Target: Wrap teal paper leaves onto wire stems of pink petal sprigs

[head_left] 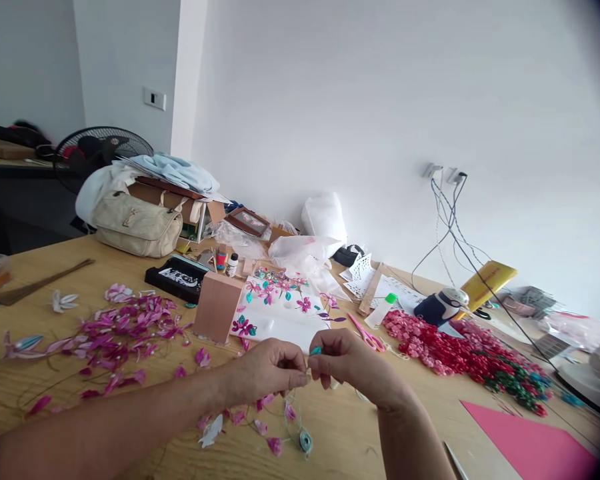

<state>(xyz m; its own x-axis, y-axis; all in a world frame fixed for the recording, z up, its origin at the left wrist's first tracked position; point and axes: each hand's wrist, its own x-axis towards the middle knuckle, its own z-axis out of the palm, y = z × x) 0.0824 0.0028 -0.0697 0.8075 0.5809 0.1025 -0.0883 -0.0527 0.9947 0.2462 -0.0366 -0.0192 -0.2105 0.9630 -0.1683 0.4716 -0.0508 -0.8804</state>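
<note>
My left hand (275, 367) and my right hand (337, 360) meet over the table's front middle, fingertips almost touching. A small teal piece (316, 351) is pinched between my right thumb and forefinger. The left fingers are closed in a pinch; what they hold is too small to make out. Behind the hands lies a white sheet (285, 313) with magenta and teal flowers, beside an upright wooden block (217, 307). Below the hands a teal thread spool (305, 441) rests among loose pink petals (274, 445).
A pile of magenta petals (125, 327) spreads at left. Pink scissors (367, 333), a green-capped bottle (382, 311) and red and green flower strands (460, 353) lie at right. Pink paper (525, 440) is near the front right; a beige bag (137, 223) stands behind.
</note>
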